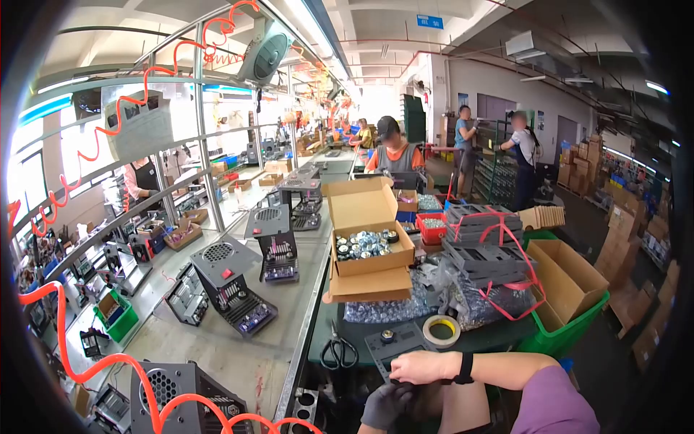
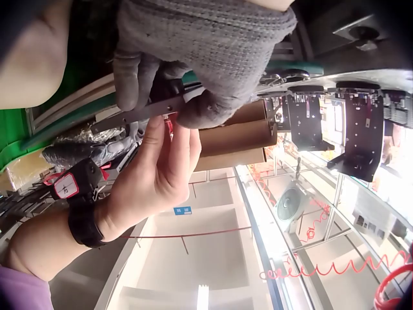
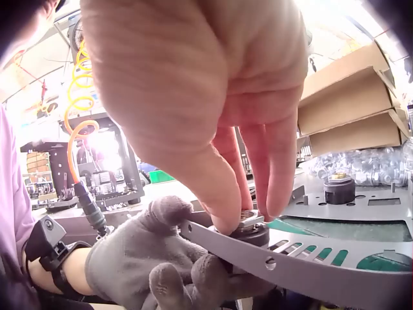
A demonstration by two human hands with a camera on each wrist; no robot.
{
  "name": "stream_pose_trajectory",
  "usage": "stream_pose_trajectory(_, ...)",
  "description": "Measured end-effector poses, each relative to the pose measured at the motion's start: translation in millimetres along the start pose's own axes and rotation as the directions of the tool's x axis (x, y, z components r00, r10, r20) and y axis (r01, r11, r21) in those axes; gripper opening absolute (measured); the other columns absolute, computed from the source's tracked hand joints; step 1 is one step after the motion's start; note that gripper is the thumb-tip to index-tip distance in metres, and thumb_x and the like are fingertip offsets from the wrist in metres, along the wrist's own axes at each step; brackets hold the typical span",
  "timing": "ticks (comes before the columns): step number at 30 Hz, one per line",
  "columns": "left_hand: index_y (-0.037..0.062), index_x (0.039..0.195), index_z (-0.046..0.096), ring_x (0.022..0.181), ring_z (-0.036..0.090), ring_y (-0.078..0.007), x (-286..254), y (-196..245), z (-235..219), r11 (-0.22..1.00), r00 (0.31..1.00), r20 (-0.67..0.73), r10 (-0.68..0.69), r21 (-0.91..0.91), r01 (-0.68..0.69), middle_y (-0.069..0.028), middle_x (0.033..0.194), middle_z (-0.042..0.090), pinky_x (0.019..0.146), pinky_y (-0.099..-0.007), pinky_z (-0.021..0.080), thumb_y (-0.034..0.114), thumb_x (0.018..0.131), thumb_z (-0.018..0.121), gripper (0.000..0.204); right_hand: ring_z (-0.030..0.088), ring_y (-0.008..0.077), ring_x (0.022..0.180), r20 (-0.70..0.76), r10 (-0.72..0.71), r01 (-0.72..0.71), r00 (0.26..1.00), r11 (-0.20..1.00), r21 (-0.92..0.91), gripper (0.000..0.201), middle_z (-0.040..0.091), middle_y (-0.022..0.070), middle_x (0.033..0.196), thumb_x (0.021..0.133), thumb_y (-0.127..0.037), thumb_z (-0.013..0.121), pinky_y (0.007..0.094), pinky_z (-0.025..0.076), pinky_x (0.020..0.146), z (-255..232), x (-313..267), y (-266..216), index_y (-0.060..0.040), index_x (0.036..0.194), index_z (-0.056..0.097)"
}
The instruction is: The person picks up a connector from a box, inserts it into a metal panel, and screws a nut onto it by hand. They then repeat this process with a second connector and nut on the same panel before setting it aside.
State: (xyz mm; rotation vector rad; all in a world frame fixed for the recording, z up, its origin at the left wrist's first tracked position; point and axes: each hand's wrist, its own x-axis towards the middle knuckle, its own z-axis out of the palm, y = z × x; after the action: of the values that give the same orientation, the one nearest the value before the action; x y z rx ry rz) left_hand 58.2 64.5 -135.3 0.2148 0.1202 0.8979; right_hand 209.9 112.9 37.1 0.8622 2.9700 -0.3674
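My bare right hand [image 1: 423, 367] comes down over a grey slotted metal panel [image 3: 303, 274]. Its thumb and fingers pinch the silvery top of a round black foot [image 3: 248, 237] at the panel's near edge. Underneath, my left hand [image 3: 151, 255], in a grey glove, grips that same edge, thumb at the rim and fingers below by the foot. A second round black foot [image 3: 339, 189] with a metal stud stands farther along the panel. In the left wrist view, the gloved fingers [image 2: 213, 106] and bare fingertips meet at the panel's edge.
Scissors [image 1: 338, 351] and a tape roll [image 1: 428, 331] lie beyond the panel. Behind them stands an open cardboard box [image 1: 376, 266] of round parts, beside strapped grey panels [image 1: 481, 246]. A green bin [image 1: 538, 343] is at right; black frames [image 1: 224, 271] line the bench at left, near an orange coiled hose [image 1: 65, 354].
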Motion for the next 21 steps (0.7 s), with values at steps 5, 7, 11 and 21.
stream_pose_trajectory(5,0.0040,0.108,0.061,0.099,0.059,-0.0252,-12.7,7.2,28.0,1.000,1.000,0.009,0.029,0.001,-0.029,-0.0095,0.108,0.063,0.086,-0.0383,0.047,0.018,0.092,0.050,0.023,0.062,0.0332,0.082,-0.074,0.031,-0.035,0.997,0.998,-0.049,0.014,0.058,0.0154,0.083,0.080,-0.016,0.059,0.0408,0.050,0.073,15.6,1.8,-1.2,-0.0047,0.085,0.064)
stream_pose_trajectory(7,0.0042,0.111,0.059,0.101,0.059,-0.0260,-8.6,5.8,16.4,1.000,0.997,0.072,0.025,-0.018,-0.024,-0.0104,0.109,0.063,0.088,-0.0396,0.047,0.018,0.092,0.050,0.025,0.060,0.0307,0.091,-0.065,0.097,-0.098,0.993,0.995,-0.017,0.024,0.061,0.0129,0.094,0.085,-0.019,0.060,0.0391,0.049,0.080,23.2,-1.3,2.5,-0.0068,0.105,0.064)
stream_pose_trajectory(11,0.0031,0.112,0.057,0.110,0.054,-0.0257,1.9,0.5,-17.1,0.998,0.990,0.125,0.068,-0.022,-0.066,-0.0121,0.116,0.059,0.092,-0.0417,0.045,0.019,0.095,0.046,0.026,0.061,0.0297,0.095,-0.113,0.137,-0.133,0.984,0.990,0.041,0.027,0.063,0.0119,0.100,0.085,-0.021,0.060,0.0371,0.050,0.083,15.5,-8.3,-5.6,-0.0057,0.107,0.065)
stream_pose_trajectory(21,0.0003,0.113,0.057,0.099,0.058,-0.0203,-4.7,13.1,13.8,0.972,0.957,0.289,-0.005,-0.224,0.073,-0.0106,0.112,0.060,0.088,-0.0328,0.048,0.016,0.092,0.056,0.026,0.060,0.0318,0.091,-0.052,0.163,-0.161,0.985,0.986,0.039,0.023,0.061,0.0138,0.095,0.080,-0.016,0.061,0.0389,0.049,0.080,11.3,2.1,-5.5,-0.0041,0.099,0.064)
